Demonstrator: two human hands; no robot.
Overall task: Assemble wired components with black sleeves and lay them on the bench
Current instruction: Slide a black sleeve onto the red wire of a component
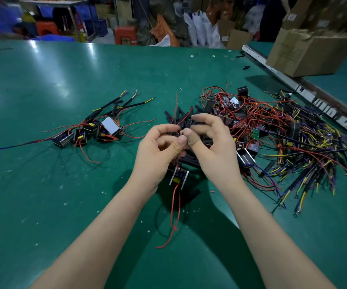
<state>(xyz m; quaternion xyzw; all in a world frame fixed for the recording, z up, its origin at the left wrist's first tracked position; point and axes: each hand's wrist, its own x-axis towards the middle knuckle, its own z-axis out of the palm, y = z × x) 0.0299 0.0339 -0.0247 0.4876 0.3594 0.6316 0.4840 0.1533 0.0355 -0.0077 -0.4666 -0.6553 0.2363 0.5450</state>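
**Threading a black sleeve over a red lead**

Pinching a black sleeve (186, 124) between right hand (212, 147) fingertips; left hand (158, 151) pinching the red lead (175, 205), component (178, 176) dangling below, above the bench (64, 195). Best keeping lead taut, sleeve aligned. Finished units (89, 132) lying left; unsorted pile (272, 132) right.

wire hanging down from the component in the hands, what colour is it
Red. The wire dangles below the small component toward the green bench, clearest in the head view.
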